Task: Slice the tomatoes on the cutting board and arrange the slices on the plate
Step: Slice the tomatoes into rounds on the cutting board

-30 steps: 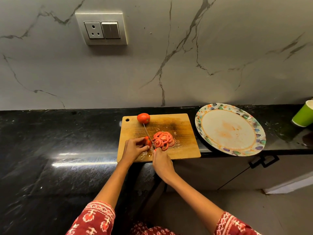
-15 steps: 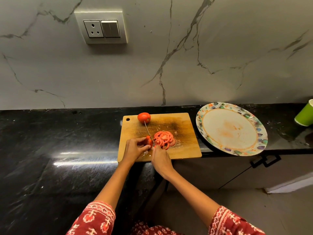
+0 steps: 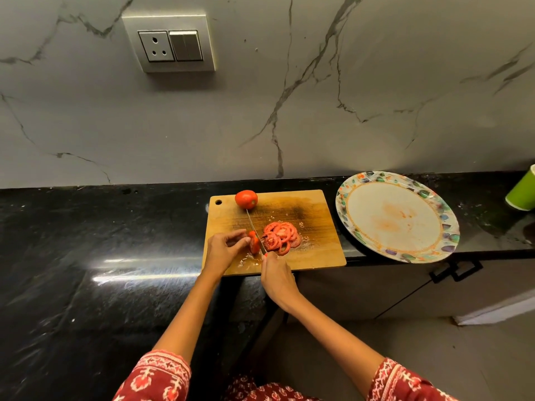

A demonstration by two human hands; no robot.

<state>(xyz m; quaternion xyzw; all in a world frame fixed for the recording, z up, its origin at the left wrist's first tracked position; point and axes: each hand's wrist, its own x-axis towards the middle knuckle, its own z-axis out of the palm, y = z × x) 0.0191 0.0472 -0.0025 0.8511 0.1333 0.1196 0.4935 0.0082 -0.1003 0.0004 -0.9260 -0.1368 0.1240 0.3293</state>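
A wooden cutting board (image 3: pixel 312 215) lies on the black counter. My left hand (image 3: pixel 223 251) pinches the small remaining end of a tomato (image 3: pixel 254 243) near the board's front left. My right hand (image 3: pixel 276 277) grips a knife (image 3: pixel 254 227); its thin blade runs down just right of that piece, tip pointing to the far side. A heap of red tomato slices (image 3: pixel 280 233) lies right of the blade. A whole tomato (image 3: pixel 246 199) sits at the board's far edge. The round plate with a patterned rim (image 3: pixel 450 227) stands to the right and holds nothing.
A green cup (image 3: pixel 522 192) stands at the far right edge of the counter. The plate overhangs the counter's front edge above a cabinet door with a black handle (image 3: pixel 456 270). A marble wall with a socket and switch panel (image 3: pixel 169 43) rises behind.
The knife blade has worked through the tomato end under my left hand, and the slice pile is a little fuller. Both hands stay in nearly the same place.
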